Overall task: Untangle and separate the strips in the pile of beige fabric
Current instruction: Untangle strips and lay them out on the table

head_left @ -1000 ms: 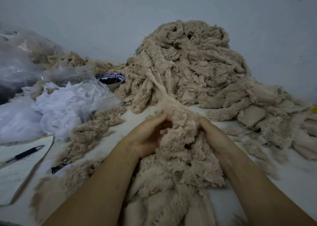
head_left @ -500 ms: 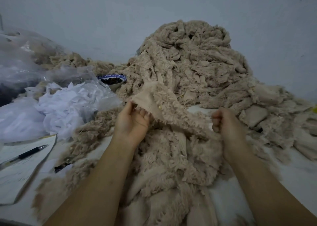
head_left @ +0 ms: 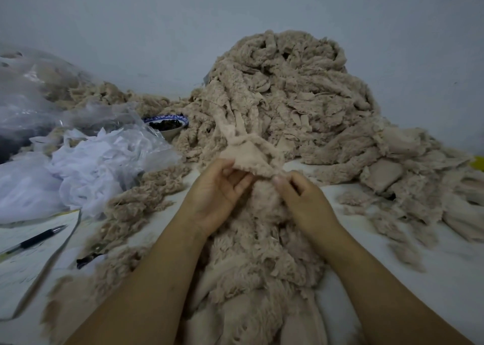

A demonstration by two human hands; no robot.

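A tall pile of tangled beige fleecy fabric strips rises against the back wall. One strip runs from the pile down to my hands. My left hand pinches its near end at the left, palm turned up. My right hand pinches the same end at the right with thumb and fingers. Below my hands a heap of separated beige strips lies between my forearms, reaching the near edge.
At the left are crumpled white fabric under clear plastic bags, a blue-rimmed bowl of dark bits, a pen on paper sheets, and a small dark clip. Loose beige strips spread right over the white table.
My hands, spread apart with a strip stretched between them half a second ago, have come together at the centre on the end of a strip leading up to the pile.
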